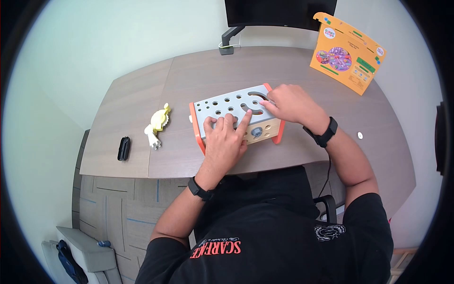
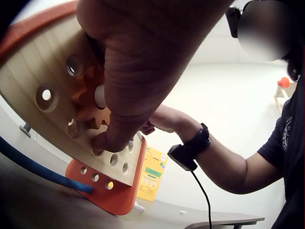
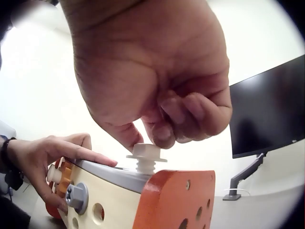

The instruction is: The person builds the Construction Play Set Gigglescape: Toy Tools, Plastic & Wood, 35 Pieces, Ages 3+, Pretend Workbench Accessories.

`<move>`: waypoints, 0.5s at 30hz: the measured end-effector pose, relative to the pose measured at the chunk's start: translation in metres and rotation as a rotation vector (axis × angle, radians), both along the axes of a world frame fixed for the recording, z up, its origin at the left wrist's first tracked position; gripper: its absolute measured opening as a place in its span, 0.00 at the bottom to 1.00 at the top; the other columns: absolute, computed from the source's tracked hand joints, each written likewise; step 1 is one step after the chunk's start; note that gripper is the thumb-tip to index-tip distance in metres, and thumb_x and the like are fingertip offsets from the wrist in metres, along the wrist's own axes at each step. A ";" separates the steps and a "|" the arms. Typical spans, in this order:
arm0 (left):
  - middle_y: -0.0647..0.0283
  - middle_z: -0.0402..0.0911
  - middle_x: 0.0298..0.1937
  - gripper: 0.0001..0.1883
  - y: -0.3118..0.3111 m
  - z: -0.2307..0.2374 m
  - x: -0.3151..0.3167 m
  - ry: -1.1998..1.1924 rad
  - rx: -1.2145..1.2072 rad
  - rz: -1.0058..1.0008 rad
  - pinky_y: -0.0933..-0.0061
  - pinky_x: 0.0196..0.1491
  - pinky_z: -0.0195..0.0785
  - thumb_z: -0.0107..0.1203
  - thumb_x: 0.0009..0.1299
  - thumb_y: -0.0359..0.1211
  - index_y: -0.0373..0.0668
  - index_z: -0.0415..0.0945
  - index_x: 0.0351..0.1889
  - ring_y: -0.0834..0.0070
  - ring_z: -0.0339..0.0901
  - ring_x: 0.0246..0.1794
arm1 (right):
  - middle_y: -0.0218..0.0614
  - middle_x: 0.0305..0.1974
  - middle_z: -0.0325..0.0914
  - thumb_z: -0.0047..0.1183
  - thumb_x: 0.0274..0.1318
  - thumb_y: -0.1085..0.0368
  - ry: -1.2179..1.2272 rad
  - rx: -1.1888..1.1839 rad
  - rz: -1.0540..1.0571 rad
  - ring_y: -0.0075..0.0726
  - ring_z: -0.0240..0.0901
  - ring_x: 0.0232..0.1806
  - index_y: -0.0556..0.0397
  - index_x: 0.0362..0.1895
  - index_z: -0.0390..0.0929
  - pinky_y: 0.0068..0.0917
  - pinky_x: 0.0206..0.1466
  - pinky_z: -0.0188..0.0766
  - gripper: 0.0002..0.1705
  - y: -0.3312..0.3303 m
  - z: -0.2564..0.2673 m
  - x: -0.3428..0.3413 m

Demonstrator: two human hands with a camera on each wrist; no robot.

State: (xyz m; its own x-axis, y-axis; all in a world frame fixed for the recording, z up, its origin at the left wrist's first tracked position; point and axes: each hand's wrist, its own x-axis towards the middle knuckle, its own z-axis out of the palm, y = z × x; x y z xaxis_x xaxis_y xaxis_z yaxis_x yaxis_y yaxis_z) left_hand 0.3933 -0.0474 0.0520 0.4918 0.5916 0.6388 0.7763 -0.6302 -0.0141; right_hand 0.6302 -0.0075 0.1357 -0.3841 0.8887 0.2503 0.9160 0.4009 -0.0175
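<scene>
A wooden toy box with a grey perforated top [image 1: 227,100] and orange end panels [image 3: 174,202] stands on the table. My right hand [image 1: 292,103] pinches the head of a white screw [image 3: 147,151] between thumb and fingers; its thread stands partly above the top. My left hand [image 1: 224,139] rests on the box, fingertips on the grey top and thumb against the wooden side [image 2: 45,71]. Beside the left hand, an orange gear [image 2: 90,98] with a white screw head sits on that side. A grey bolt [image 3: 76,196] is fitted there too.
On the table [image 1: 189,71], a yellow-and-white toy piece [image 1: 158,120] and a black case [image 1: 124,148] lie left of the box. A small white piece [image 1: 360,135] lies at the right. A yellow carton [image 1: 347,52] and a monitor [image 1: 279,12] stand behind.
</scene>
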 end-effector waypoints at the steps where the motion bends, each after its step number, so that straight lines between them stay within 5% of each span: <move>1: 0.62 0.74 0.47 0.45 0.000 0.000 0.000 -0.002 0.000 -0.002 0.52 0.60 0.57 0.74 0.51 0.34 0.57 0.76 0.74 0.69 0.75 0.47 | 0.53 0.24 0.81 0.53 0.70 0.47 0.002 0.002 -0.002 0.64 0.80 0.29 0.58 0.27 0.85 0.53 0.36 0.77 0.28 0.001 -0.001 0.000; 15: 0.62 0.74 0.47 0.46 0.001 -0.002 0.000 0.013 0.009 0.008 0.51 0.60 0.57 0.75 0.51 0.35 0.56 0.75 0.74 0.69 0.74 0.49 | 0.48 0.19 0.80 0.53 0.69 0.46 -0.027 0.044 -0.060 0.56 0.81 0.23 0.57 0.23 0.87 0.47 0.32 0.79 0.30 0.008 -0.007 -0.003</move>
State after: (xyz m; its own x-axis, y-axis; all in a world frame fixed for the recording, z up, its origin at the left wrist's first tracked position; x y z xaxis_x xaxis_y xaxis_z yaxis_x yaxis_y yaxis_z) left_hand 0.3931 -0.0460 0.0495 0.4952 0.5899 0.6378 0.7811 -0.6238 -0.0296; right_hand 0.6275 0.0000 0.1286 -0.3378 0.8986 0.2802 0.9382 0.3452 0.0238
